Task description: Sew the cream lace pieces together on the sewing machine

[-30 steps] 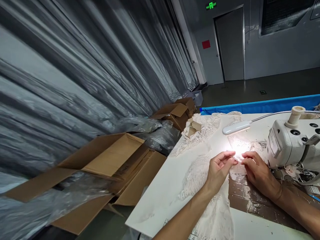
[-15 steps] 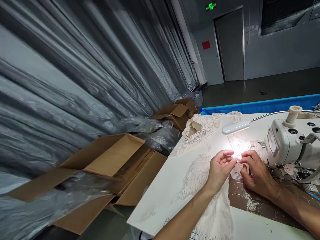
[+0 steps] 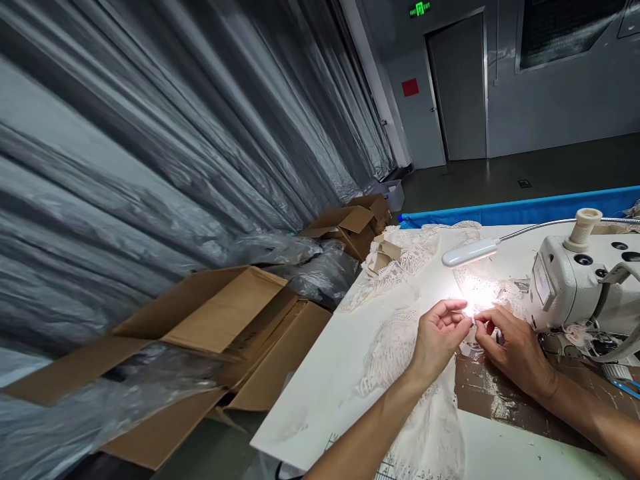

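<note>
Since the cream-white openwork lace fabric [image 3: 494, 292] looks thin, I'd expect it light, limp, easily snagged; grip edges, not holes. Left hand [image 3: 441, 335] and right hand [image 3: 516, 348] pinch it, fingertips nearly meeting, near the white bar-shaped lamp [image 3: 470, 253].

I was in a sewing workshop: on my table [image 3: 310, 413] stood a sewing machine [image 3: 567, 287] with a lit lamp [image 3: 470, 253] near it and lace [image 3: 393, 350] spread about, while open boxes [image 3: 225, 310] and plastic [image 3: 325, 270] lay along a silvery curtain [image 3: 200, 133], and an exit sign [image 3: 419, 9] glowed near a door [image 3: 460, 93].
</note>
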`<move>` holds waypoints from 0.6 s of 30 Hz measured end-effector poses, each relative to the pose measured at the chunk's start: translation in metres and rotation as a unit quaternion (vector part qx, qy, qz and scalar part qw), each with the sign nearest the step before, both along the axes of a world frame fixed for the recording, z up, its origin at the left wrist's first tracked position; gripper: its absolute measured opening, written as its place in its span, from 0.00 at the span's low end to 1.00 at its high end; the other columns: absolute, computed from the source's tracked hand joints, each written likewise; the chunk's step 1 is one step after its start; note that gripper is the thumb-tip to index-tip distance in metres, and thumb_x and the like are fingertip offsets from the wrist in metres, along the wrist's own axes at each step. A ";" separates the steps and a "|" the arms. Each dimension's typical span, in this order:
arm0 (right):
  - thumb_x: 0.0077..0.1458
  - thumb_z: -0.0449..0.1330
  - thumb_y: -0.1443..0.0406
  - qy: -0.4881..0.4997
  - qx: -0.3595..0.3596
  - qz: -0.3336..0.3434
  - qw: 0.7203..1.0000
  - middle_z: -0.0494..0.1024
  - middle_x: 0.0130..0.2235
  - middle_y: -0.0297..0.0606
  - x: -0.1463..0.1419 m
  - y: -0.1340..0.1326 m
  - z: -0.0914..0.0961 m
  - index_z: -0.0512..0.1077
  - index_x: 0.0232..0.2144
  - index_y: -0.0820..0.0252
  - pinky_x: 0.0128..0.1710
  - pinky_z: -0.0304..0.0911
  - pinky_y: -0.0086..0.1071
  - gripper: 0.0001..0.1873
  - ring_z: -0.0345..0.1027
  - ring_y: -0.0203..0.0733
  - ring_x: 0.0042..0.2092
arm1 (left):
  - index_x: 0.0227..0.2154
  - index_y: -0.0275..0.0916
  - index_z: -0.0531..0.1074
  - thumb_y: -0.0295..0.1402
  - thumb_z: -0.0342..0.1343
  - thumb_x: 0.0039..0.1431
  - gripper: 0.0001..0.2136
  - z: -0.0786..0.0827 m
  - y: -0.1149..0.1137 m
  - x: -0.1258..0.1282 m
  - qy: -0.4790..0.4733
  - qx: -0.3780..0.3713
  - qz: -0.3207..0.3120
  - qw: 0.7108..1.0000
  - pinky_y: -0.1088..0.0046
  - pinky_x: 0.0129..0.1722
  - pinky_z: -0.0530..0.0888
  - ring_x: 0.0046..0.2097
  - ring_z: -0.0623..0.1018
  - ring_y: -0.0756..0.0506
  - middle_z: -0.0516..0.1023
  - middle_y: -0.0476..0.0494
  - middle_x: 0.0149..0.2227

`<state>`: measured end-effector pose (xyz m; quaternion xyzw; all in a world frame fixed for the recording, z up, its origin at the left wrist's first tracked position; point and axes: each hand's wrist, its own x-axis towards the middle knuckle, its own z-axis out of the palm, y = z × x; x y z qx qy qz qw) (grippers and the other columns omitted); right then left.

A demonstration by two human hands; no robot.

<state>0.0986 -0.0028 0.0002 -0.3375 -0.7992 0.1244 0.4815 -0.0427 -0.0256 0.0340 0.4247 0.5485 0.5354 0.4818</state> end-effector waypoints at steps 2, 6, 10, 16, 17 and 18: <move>0.59 0.51 0.69 0.005 -0.009 0.000 1.000 0.69 0.26 0.31 0.000 0.000 0.000 0.68 0.31 0.60 0.26 0.59 0.28 0.07 0.64 0.34 0.26 | 0.34 0.33 0.73 0.28 0.64 0.41 0.14 -0.001 0.000 0.000 0.003 -0.002 -0.006 1.000 0.78 0.29 0.70 0.26 0.72 0.53 0.73 0.50 0.23; 0.59 0.50 0.69 0.002 -0.021 -0.004 1.000 0.70 0.26 0.32 0.000 -0.001 -0.002 0.67 0.30 0.59 0.26 0.59 0.28 0.07 0.65 0.35 0.25 | 0.34 0.33 0.73 0.29 0.65 0.40 0.15 -0.004 0.000 -0.001 0.004 -0.004 -0.010 1.000 0.77 0.30 0.71 0.26 0.73 0.52 0.74 0.49 0.22; 0.58 0.50 0.69 -0.014 -0.010 -0.019 1.000 0.68 0.24 0.31 -0.001 0.000 -0.006 0.66 0.27 0.59 0.25 0.58 0.28 0.08 0.64 0.35 0.24 | 0.34 0.32 0.73 0.28 0.66 0.40 0.15 -0.006 0.000 -0.001 0.017 -0.004 -0.013 1.000 0.78 0.30 0.71 0.25 0.73 0.52 0.74 0.49 0.22; 0.57 0.48 0.69 -0.061 0.012 -0.045 0.997 0.65 0.22 0.31 0.000 0.002 -0.010 0.62 0.25 0.58 0.22 0.53 0.28 0.10 0.60 0.35 0.23 | 0.37 0.32 0.73 0.29 0.64 0.44 0.15 -0.009 -0.001 0.000 0.031 -0.023 -0.043 0.998 0.78 0.30 0.71 0.26 0.74 0.52 0.75 0.50 0.23; 0.57 0.49 0.68 -0.063 0.009 -0.045 0.997 0.64 0.22 0.30 0.000 0.002 -0.010 0.61 0.24 0.58 0.22 0.52 0.28 0.09 0.59 0.35 0.22 | 0.37 0.32 0.73 0.29 0.64 0.43 0.15 -0.008 -0.001 0.000 0.031 -0.027 -0.048 0.998 0.78 0.30 0.71 0.26 0.74 0.52 0.75 0.50 0.23; 0.57 0.49 0.68 -0.062 0.006 -0.043 0.997 0.63 0.22 0.30 0.001 0.002 -0.009 0.61 0.24 0.57 0.21 0.52 0.28 0.09 0.58 0.35 0.22 | 0.37 0.32 0.73 0.29 0.64 0.43 0.15 -0.008 -0.001 0.000 0.029 -0.031 -0.051 0.998 0.78 0.30 0.71 0.27 0.74 0.52 0.74 0.50 0.23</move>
